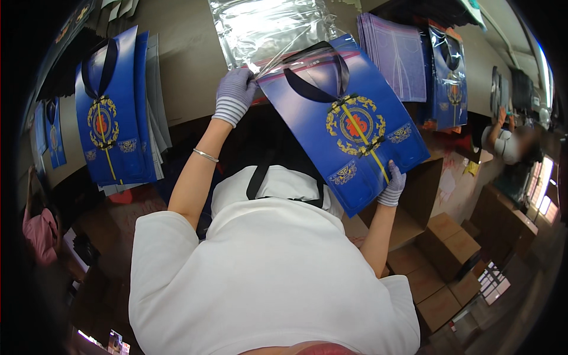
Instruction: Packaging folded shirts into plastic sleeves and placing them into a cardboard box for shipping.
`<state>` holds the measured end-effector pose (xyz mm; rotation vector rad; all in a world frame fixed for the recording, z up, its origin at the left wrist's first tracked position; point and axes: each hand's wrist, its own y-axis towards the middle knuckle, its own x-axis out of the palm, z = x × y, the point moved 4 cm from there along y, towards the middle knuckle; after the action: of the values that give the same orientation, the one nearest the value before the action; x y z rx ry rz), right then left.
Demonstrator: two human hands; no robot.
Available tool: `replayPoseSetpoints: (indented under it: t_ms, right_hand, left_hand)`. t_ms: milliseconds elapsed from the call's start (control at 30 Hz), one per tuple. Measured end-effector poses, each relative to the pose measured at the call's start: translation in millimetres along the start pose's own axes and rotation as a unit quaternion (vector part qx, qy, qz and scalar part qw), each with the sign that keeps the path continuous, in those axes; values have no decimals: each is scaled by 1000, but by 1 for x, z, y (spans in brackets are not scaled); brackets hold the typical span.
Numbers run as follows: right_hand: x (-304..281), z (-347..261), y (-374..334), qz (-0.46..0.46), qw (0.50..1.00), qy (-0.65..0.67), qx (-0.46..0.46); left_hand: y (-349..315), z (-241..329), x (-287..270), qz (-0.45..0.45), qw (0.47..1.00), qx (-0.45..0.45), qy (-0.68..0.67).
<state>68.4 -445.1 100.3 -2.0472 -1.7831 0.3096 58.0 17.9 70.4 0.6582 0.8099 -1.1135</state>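
Note:
A blue paper gift bag [307, 112] with a black ribbon handle and a round gold and red emblem is held tilted in front of me. Clear plastic with a reddish strip covers its top end, where my left hand [236, 92], in a striped glove, has its fingers closed on the plastic at the bag's upper left corner. Gloved too, my right hand [393, 184] grips the lower edge of the gift bag, its fingers lying over the front. Beyond the bag, a pile of clear plastic bags [260, 29] rests on the table.
Blue gift bags [121, 118] are stacked on the table [186, 65] at the left. Bags in clear plastic [390, 59] lie at the far right, beside more blue bags [444, 89]. Cardboard boxes [435, 284] stand to my right. Other people [41, 234] are at both sides.

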Motion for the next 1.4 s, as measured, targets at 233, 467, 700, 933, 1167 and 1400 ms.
replayPoseSetpoints:
  t_ms: [233,467,700,933,1167,1400]
  right_hand:
    - [29,-5,-9,-13,999,35,8]
    - [64,67,18,-32,992,80,94]
    - [93,75,52,-325,771,-389,385]
    - [228,-2,245,-160,809,-518,-228]
    - [295,8,281,-110,822,-497,-256]
    - [227,14,224,-149,906,-363,-158]
  left_hand:
    - [-9,30,5,-16,996,36,-85]
    - [17,-18,56,-25,831,-302,-466]
    - [60,-84,79,31,771,-404,-491]
    - [64,-95,84,2,797,-398,-454]
    - [53,-94,71,-17,853,-397,-339]
    - [24,-77,45,9,897,-329,-296]
